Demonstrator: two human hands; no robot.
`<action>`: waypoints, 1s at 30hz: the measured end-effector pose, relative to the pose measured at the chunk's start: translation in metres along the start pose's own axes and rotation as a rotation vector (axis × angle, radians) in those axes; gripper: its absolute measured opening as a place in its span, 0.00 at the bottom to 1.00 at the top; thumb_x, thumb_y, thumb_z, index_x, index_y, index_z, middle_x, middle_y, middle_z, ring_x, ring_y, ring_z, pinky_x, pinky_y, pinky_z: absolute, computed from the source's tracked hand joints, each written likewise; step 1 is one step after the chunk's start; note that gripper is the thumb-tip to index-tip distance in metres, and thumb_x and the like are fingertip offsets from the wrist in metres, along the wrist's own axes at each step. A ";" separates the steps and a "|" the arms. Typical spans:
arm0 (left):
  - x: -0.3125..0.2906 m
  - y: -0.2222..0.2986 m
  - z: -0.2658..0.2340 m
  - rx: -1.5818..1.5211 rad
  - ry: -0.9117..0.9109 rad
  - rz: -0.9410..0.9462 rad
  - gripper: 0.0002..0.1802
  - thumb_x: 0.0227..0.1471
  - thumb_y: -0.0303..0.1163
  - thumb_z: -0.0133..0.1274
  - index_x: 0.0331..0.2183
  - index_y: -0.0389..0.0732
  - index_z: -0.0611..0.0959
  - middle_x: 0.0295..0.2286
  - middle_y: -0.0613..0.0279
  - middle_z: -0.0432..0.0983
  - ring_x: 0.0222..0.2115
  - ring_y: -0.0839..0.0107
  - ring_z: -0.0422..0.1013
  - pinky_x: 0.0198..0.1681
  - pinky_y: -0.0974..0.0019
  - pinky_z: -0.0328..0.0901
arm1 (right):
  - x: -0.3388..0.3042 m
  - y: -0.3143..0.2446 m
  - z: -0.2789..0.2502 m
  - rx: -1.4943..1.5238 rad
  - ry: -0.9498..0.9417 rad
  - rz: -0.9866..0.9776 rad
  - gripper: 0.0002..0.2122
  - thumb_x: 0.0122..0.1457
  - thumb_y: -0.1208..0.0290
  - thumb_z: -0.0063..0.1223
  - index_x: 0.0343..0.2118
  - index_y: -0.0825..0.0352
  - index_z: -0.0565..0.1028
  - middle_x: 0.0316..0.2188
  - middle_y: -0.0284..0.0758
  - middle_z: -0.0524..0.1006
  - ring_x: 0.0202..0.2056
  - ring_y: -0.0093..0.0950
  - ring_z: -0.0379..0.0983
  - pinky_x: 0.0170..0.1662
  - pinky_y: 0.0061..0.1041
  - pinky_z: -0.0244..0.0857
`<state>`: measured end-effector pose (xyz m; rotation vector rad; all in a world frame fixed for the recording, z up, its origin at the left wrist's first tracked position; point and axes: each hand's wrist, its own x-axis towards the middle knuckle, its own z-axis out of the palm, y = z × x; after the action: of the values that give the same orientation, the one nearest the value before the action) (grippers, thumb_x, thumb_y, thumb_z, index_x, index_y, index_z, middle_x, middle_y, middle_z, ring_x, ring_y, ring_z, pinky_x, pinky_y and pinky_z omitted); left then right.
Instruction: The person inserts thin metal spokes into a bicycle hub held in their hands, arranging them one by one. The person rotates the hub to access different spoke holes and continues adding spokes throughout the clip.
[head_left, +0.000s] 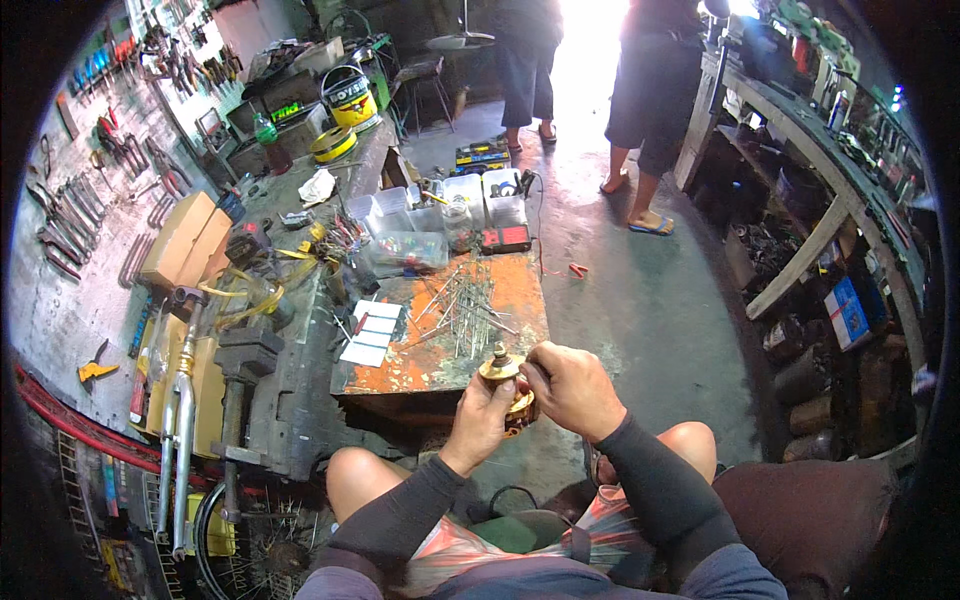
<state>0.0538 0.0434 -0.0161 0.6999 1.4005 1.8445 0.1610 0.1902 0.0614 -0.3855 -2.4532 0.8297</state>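
Observation:
A gold bicycle hub (500,366), its axle end pointing up, is held above the near edge of an orange, paint-worn bench top (520,300). Around its body wrap the fingers of my left hand (478,420), thumb near the upper flange. My right hand (578,390) is closed with its thumb and forefinger pinched against the hub's right side; whether something small is between those fingertips is hidden. Just beyond the hub, many loose metal spokes (468,318) lie scattered. A white sheet of paper (372,332) lies to their left.
Clear plastic bins (462,198) and a red box (506,239) line the bench's far end. At left are a vise (248,352) and a bicycle fork (180,420). Two people stand ahead near the bright doorway. A wooden workbench (800,150) runs along the right.

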 end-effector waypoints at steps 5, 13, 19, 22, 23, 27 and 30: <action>0.003 0.003 -0.001 -0.245 0.033 -0.046 0.18 0.75 0.37 0.53 0.58 0.37 0.76 0.47 0.64 0.79 0.48 0.75 0.77 0.54 0.65 0.74 | -0.007 0.006 0.012 0.079 -0.092 0.029 0.13 0.68 0.63 0.62 0.34 0.69 0.76 0.29 0.50 0.79 0.34 0.54 0.80 0.36 0.49 0.72; 0.009 0.015 -0.025 -0.439 0.152 -0.091 0.14 0.74 0.41 0.55 0.49 0.41 0.80 0.42 0.62 0.81 0.42 0.71 0.78 0.49 0.60 0.75 | -0.022 0.000 0.019 0.504 -0.468 0.364 0.09 0.70 0.70 0.63 0.39 0.71 0.78 0.26 0.35 0.83 0.27 0.25 0.80 0.33 0.30 0.73; 0.011 0.018 -0.029 -0.469 0.251 -0.044 0.11 0.74 0.37 0.56 0.50 0.40 0.80 0.40 0.62 0.80 0.41 0.70 0.79 0.49 0.58 0.77 | -0.019 -0.007 0.023 0.490 -0.481 0.295 0.07 0.67 0.72 0.63 0.42 0.72 0.82 0.26 0.40 0.82 0.27 0.30 0.80 0.34 0.34 0.74; 0.012 0.016 -0.030 -0.504 0.255 -0.043 0.11 0.73 0.36 0.57 0.50 0.40 0.80 0.40 0.62 0.81 0.41 0.70 0.79 0.49 0.58 0.76 | -0.020 -0.005 0.028 0.285 -0.436 0.163 0.10 0.64 0.69 0.66 0.40 0.72 0.82 0.27 0.49 0.82 0.29 0.44 0.82 0.36 0.41 0.75; 0.011 0.018 -0.030 -0.503 0.250 -0.046 0.11 0.73 0.35 0.57 0.50 0.40 0.80 0.39 0.62 0.81 0.41 0.69 0.79 0.49 0.58 0.76 | -0.020 -0.005 0.029 0.238 -0.444 0.157 0.11 0.63 0.68 0.67 0.39 0.72 0.82 0.28 0.51 0.82 0.30 0.48 0.82 0.37 0.43 0.74; 0.009 0.019 -0.030 -0.504 0.249 -0.068 0.09 0.72 0.34 0.57 0.49 0.41 0.80 0.39 0.62 0.81 0.41 0.68 0.79 0.48 0.59 0.76 | -0.016 -0.004 0.018 0.094 -0.535 0.097 0.11 0.62 0.66 0.65 0.37 0.71 0.82 0.30 0.53 0.82 0.35 0.55 0.82 0.40 0.49 0.75; 0.011 0.024 -0.032 -0.495 0.266 -0.021 0.08 0.73 0.35 0.55 0.48 0.42 0.81 0.39 0.62 0.81 0.41 0.67 0.79 0.47 0.59 0.76 | -0.023 0.012 0.015 -0.090 -0.561 0.040 0.09 0.61 0.68 0.64 0.39 0.68 0.83 0.32 0.50 0.84 0.38 0.53 0.83 0.42 0.49 0.76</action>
<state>0.0172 0.0298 -0.0016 0.1931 1.0279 2.2089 0.1729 0.1825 0.0344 -0.2579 -3.0156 0.9445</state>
